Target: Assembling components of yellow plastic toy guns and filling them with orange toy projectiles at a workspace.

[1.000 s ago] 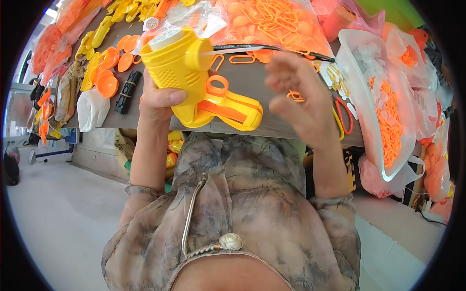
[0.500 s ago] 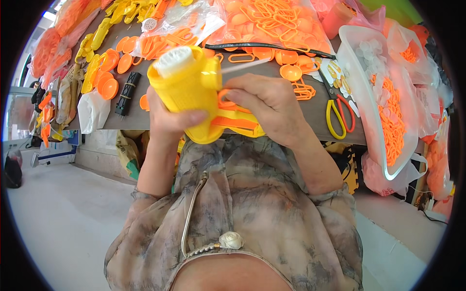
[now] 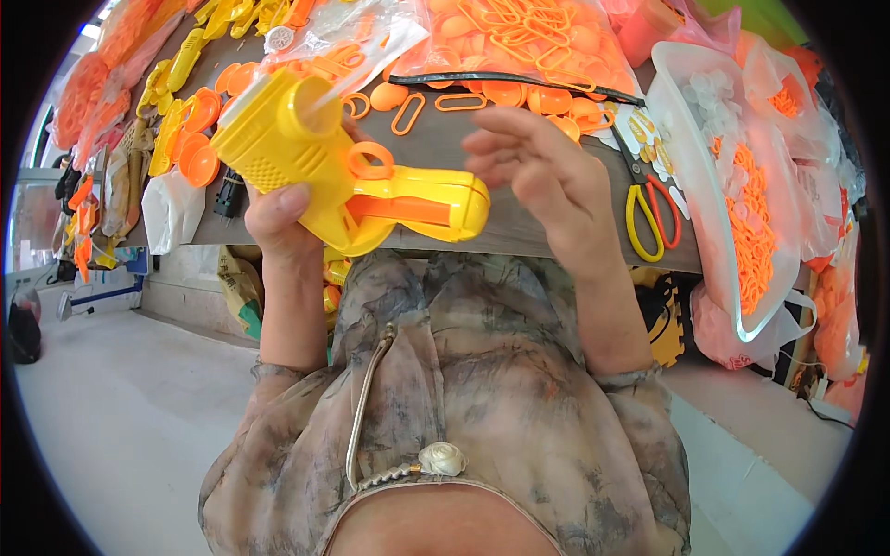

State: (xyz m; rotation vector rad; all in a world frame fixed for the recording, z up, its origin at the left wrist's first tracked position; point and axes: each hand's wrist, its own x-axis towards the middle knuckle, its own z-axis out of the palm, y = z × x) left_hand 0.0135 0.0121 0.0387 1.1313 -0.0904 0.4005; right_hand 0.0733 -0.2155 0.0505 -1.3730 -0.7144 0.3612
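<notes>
Yellow gun-shaped body swung further left, held by left hand alone. Right hand now off orange ring, fingers spread, seemingly empty; ring contact looks finished or paused.

scissors on tabletop | translucent tray right | white plastic at tabletop's left front edge

- Grey-brown table, stretching beyond the gripping left hand
- Orange cups, black rod: left of the grip
- Bag of orange parts: beyond it, rightward
- Scissors: well right of it
</notes>
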